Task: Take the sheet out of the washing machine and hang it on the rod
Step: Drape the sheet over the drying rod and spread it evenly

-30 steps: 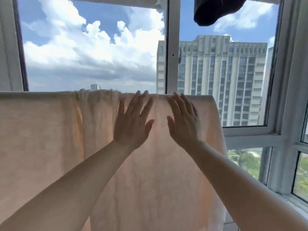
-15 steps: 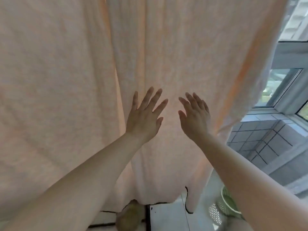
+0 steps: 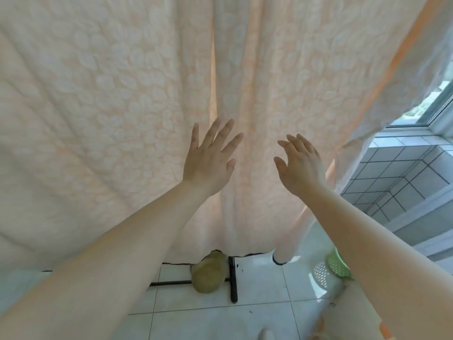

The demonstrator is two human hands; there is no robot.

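Peach-coloured cloth with a pale round pattern, the sheet (image 3: 137, 99), hangs down and fills most of the view; its lower edge ends just above the tiled floor (image 3: 259, 285). Both hands are flat with fingers spread and hold nothing. The left hand (image 3: 208, 165) lies against the sheet beside a vertical fold, the right hand (image 3: 300, 168) near its right edge. Below, a black stand foot (image 3: 233, 280) and a green basket (image 3: 337, 265) are on the floor.

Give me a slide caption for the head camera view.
Both open hands, left hand and right hand, spread against the hanging peach sheet above a tiled floor.
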